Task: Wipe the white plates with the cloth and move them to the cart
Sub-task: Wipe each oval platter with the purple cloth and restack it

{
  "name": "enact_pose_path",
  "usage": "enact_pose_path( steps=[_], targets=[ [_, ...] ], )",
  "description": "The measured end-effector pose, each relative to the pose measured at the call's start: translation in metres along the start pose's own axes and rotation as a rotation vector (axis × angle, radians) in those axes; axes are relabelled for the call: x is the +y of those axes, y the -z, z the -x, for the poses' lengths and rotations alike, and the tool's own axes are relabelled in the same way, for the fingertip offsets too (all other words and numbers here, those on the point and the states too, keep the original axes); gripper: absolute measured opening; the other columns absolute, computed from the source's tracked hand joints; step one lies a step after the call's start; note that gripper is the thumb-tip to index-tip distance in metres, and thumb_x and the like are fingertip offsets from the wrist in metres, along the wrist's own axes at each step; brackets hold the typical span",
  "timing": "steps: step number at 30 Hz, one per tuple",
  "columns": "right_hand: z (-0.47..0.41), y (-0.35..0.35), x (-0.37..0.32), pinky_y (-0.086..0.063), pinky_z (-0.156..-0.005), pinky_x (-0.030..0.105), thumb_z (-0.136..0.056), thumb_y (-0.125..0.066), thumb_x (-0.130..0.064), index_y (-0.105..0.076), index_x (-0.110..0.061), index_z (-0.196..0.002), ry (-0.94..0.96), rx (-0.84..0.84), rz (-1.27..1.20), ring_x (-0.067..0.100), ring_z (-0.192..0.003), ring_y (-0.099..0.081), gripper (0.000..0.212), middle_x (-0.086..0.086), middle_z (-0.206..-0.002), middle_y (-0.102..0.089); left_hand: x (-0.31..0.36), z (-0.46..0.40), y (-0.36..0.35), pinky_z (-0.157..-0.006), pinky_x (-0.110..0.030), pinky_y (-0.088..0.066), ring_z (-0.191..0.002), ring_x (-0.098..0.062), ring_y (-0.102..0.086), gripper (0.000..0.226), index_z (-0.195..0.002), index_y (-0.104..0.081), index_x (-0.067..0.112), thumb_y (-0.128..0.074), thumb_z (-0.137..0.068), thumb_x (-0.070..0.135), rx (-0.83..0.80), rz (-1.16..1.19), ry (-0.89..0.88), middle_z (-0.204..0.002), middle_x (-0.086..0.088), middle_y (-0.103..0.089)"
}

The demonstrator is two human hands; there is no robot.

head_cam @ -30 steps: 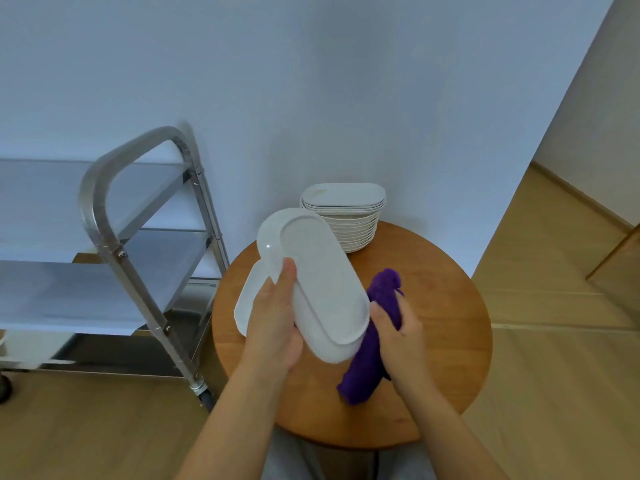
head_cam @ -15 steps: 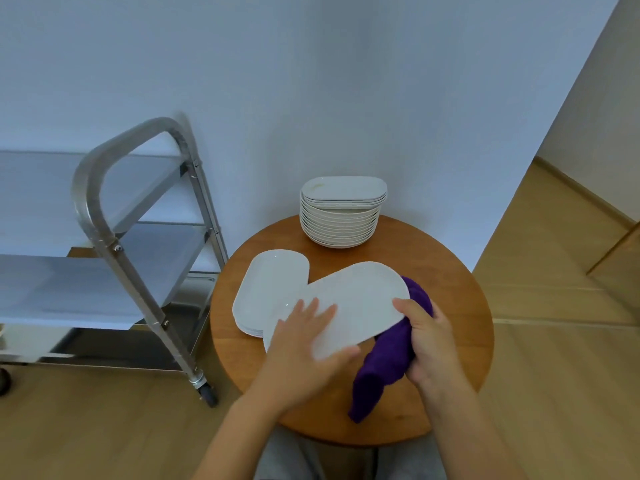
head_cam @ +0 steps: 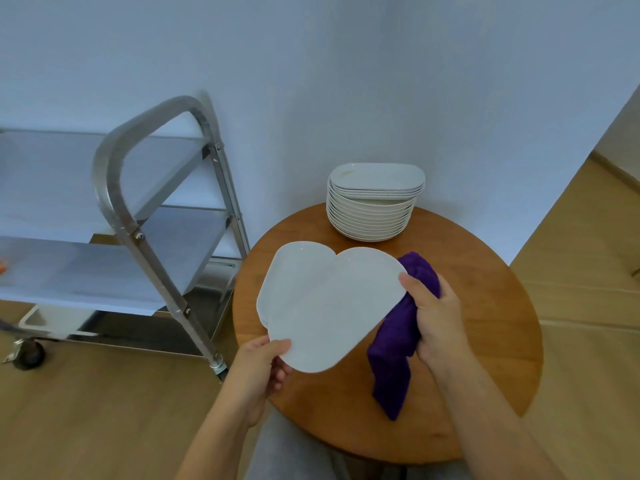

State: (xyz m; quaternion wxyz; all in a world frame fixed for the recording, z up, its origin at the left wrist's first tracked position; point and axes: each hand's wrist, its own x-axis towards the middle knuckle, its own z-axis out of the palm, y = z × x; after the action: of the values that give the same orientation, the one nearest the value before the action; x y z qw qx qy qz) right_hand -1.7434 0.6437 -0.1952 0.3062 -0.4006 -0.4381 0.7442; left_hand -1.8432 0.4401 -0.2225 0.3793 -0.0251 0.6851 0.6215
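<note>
The left hand [head_cam: 258, 370] pinches the plate [head_cam: 341, 306] at 7 o'clock. The right hand [head_cam: 438, 320] grasps plate and cloth [head_cam: 398, 341]. It looks smooth, stiff, breakable; hold its rims.

Left grip [head_cam: 265, 362] pinching; right grip [head_cam: 437, 320] clenched

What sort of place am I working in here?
Probably a dining or restaurant service corner: a steel cart with shelves, a tall stack of white plates on a round wooden table, bare walls and wood floor.
</note>
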Motion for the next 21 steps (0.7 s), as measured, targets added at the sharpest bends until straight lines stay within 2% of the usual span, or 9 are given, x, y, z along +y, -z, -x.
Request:
enact_pose_path(
  steps=[2,3,5,8,11,14,17,19,21],
  targets=[
    [-0.005,-0.01,0.005,-0.057,-0.077,0.042,-0.078,-0.075,-0.021,-0.061,-0.031,-0.11,-0.001,-0.009,0.007,0.023,-0.094,-0.068,0.037,0.0,-0.102,-0.07,-0.001,-0.008,-0.001,-0.038,-0.016,-0.04,-0.04,-0.007,-0.048,0.014,-0.1,-0.064,0.005,-0.053,-0.094,0.012,0.056,0.04,-0.023,-0.049,-0.001,-0.057],
    [-0.008,-0.014,0.008,-0.058,-0.073,0.04,-0.077,-0.075,-0.021,-0.061,-0.029,-0.114,-0.009,-0.01,0.008,0.024,-0.092,-0.068,0.04,0.002,-0.102,-0.07,-0.002,-0.012,-0.001,-0.039,-0.017,-0.041,-0.041,-0.007,-0.05,0.013,-0.1,-0.063,0.006,-0.053,-0.094,0.012,0.088,0.058,-0.031,-0.049,-0.001,-0.058],
    [-0.012,-0.02,0.013,-0.056,-0.061,0.034,-0.077,-0.076,-0.021,-0.061,-0.029,-0.114,-0.021,-0.008,0.018,0.023,-0.085,-0.07,0.041,0.001,-0.098,-0.071,-0.003,-0.02,-0.005,-0.041,-0.018,-0.044,-0.043,-0.009,-0.052,0.011,-0.1,-0.061,0.008,-0.052,-0.095,0.013,0.167,0.099,-0.032,-0.046,0.001,-0.058],
    [-0.018,-0.028,0.021,-0.053,-0.051,0.028,-0.077,-0.076,-0.02,-0.061,-0.033,-0.105,-0.042,-0.009,0.023,0.017,-0.073,-0.071,0.034,-0.002,-0.091,-0.071,-0.005,-0.037,-0.01,-0.045,-0.02,-0.047,-0.049,-0.012,-0.057,0.01,-0.102,-0.059,0.011,-0.053,-0.095,0.015,0.29,0.143,-0.037,-0.046,0.003,-0.062],
    [-0.022,-0.031,0.027,-0.054,-0.052,0.028,-0.076,-0.075,-0.018,-0.059,-0.037,-0.093,-0.068,-0.007,0.017,0.017,-0.073,-0.071,0.03,-0.004,-0.086,-0.071,-0.008,-0.05,-0.013,-0.043,-0.018,-0.048,-0.051,-0.012,-0.06,0.019,-0.113,-0.057,0.011,-0.052,-0.096,0.016,0.332,0.149,-0.043,-0.056,-0.001,-0.066],
    [-0.024,-0.031,0.029,-0.053,-0.055,0.029,-0.076,-0.075,-0.018,-0.058,-0.032,-0.108,-0.086,0.005,0.025,0.02,-0.084,-0.069,0.039,-0.001,-0.096,-0.07,-0.012,-0.06,-0.016,-0.04,-0.016,-0.047,-0.049,-0.01,-0.062,0.022,-0.116,-0.055,0.011,-0.052,-0.096,0.019,0.33,0.119,-0.044,-0.066,-0.004,-0.068],
    [-0.025,-0.03,0.031,-0.055,-0.061,0.032,-0.077,-0.074,-0.017,-0.056,-0.026,-0.12,-0.08,0.003,0.034,0.023,-0.091,-0.067,0.047,0.002,-0.103,-0.068,-0.016,-0.067,-0.02,-0.038,-0.015,-0.045,-0.045,-0.008,-0.063,0.012,-0.099,-0.056,0.014,-0.054,-0.095,0.024,0.347,0.018,-0.069,-0.062,0.001,-0.068],
    [-0.027,-0.031,0.034,-0.056,-0.068,0.037,-0.077,-0.074,-0.017,-0.057,-0.025,-0.119,-0.079,-0.007,0.041,0.026,-0.094,-0.066,0.046,0.004,-0.104,-0.068,-0.018,-0.072,-0.02,-0.04,-0.015,-0.044,-0.043,-0.007,-0.062,0.021,-0.085,-0.059,0.013,-0.054,-0.094,0.032,0.381,-0.149,-0.11,-0.053,0.004,-0.065],
    [-0.029,-0.032,0.035,-0.056,-0.076,0.042,-0.077,-0.074,-0.018,-0.057,-0.027,-0.115,-0.082,-0.009,0.052,0.028,-0.096,-0.066,0.043,0.004,-0.105,-0.068,-0.018,-0.076,-0.018,-0.049,-0.019,-0.047,-0.045,-0.008,-0.061,0.037,-0.075,-0.062,0.013,-0.05,-0.094,0.043,0.402,-0.388,-0.149,-0.048,0.004,-0.062]
  ],
)
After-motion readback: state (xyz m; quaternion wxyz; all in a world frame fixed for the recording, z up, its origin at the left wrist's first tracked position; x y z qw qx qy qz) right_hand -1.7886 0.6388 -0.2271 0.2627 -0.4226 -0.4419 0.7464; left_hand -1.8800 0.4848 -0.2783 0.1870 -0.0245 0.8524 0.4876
